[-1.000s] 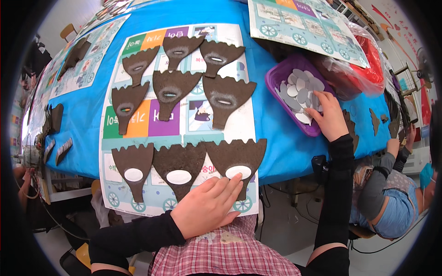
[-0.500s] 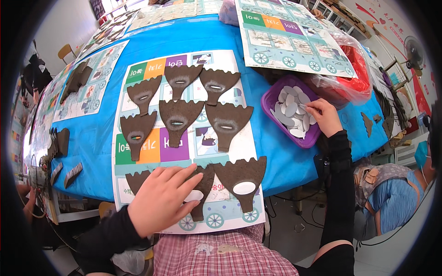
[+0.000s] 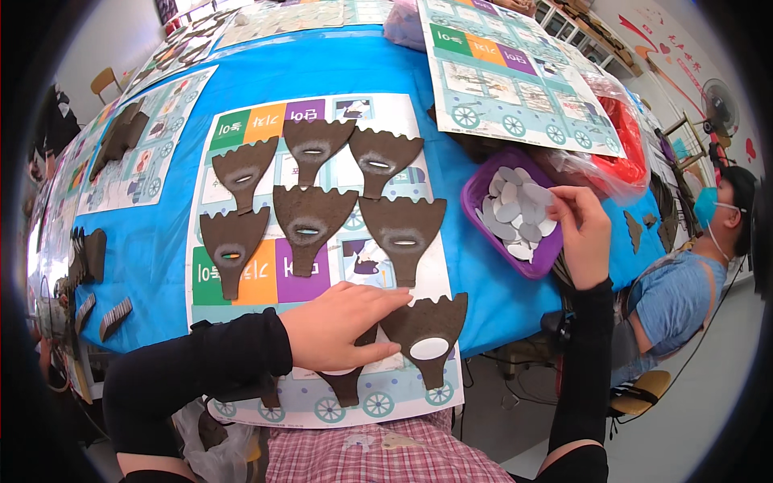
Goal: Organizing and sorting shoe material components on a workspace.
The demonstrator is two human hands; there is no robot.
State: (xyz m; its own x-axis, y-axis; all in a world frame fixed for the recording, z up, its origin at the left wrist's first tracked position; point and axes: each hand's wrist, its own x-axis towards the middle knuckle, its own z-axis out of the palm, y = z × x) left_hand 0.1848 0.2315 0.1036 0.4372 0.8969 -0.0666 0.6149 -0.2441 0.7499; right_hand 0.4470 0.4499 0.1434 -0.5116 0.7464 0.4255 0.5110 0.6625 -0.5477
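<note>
My left hand [image 3: 342, 326] lies palm down over the nearest row of dark brown fan-shaped pieces, fingers stretched and slightly apart, hiding much of the middle one. Beside its fingertips, a brown fan-shaped piece [image 3: 420, 326] with a scalloped top bears a white oval disc [image 3: 429, 348]. My right hand [image 3: 581, 229] is at the right rim of a purple basket [image 3: 527, 264], thumb and fingers pinched on a pale oval disc [image 3: 537, 194]. Several more white ovals lie loose in the basket. Farther off, two rows of brown pieces [image 3: 312, 221] have narrow slits with pale smudges around them.
A printed sheet [image 3: 386, 117] lies under the pieces on a blue table cover [image 3: 290, 68]. Another sheet [image 3: 523, 88] overhangs the basket's far side, by a red bag [image 3: 624, 133]. More brown pieces [image 3: 121, 141] lie at left. A masked person [image 3: 680, 298] sits at right.
My left hand has slid right across the near row. My right hand has shifted slightly right and down at the basket. The person at right has straightened up.
</note>
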